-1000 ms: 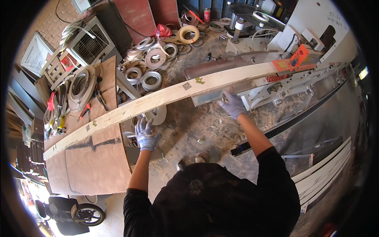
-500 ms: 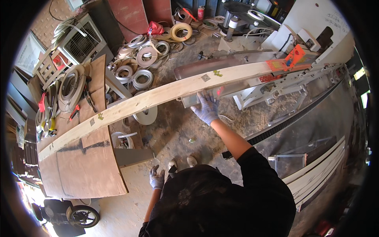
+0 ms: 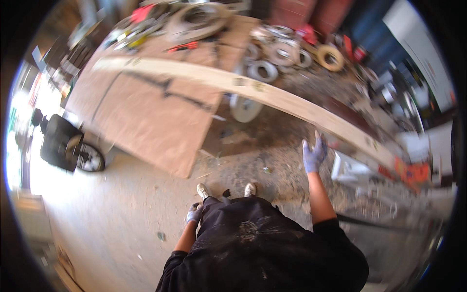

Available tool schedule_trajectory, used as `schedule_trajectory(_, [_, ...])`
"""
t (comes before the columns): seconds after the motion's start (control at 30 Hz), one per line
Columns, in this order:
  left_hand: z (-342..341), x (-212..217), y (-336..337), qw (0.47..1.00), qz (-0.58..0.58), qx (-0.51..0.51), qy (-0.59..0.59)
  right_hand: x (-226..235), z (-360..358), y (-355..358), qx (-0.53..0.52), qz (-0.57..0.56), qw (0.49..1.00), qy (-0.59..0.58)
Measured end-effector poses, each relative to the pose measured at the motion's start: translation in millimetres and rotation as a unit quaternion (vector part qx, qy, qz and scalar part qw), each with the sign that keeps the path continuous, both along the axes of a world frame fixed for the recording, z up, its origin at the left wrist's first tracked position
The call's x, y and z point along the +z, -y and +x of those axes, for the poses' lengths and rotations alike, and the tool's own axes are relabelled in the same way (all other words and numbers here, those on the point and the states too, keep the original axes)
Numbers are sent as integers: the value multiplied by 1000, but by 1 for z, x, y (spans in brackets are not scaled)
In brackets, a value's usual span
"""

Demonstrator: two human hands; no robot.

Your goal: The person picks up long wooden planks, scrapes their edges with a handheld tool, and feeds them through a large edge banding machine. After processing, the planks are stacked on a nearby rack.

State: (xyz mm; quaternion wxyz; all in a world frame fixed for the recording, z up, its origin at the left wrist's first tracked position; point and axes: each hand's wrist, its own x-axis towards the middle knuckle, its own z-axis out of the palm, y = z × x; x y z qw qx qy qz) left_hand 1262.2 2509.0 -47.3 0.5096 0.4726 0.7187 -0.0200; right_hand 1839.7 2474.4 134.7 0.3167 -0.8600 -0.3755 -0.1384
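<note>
A long, pale wooden board [image 3: 287, 103] stretches from the plywood-topped table [image 3: 146, 131] on the left to an orange-marked machine part [image 3: 413, 173] on the right. My right hand [image 3: 315, 155], in a pale thin glove, is raised beside the board's near edge. Its fingers are spread and it holds nothing; whether the fingertips touch the wood, I cannot tell. Down beside my left leg hangs my left hand [image 3: 194, 213], gloved too, with loosely bent fingers and nothing seen in it. Small dark patches mark the board's upper face.
Rolls of edge-banding strip [image 3: 262, 71] lie heaped on the floor behind the board. Red-handled pliers [image 3: 184, 46] and a large coil [image 3: 198, 22] rest on the table's far part. A motorbike [image 3: 73, 146] stands at the left. White machine framework [image 3: 352, 170] is at the right.
My view has swung to the left, so the table and motorbike sit more centrally. My right hand has drawn back from over the board's edge. My left hand has lowered to my leg.
</note>
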Motion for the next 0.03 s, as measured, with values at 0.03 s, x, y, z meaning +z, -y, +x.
schedule_trajectory(0.03, [-9,7,4,1000,6,19,7,-6,-19,-39,47,5,999,-3])
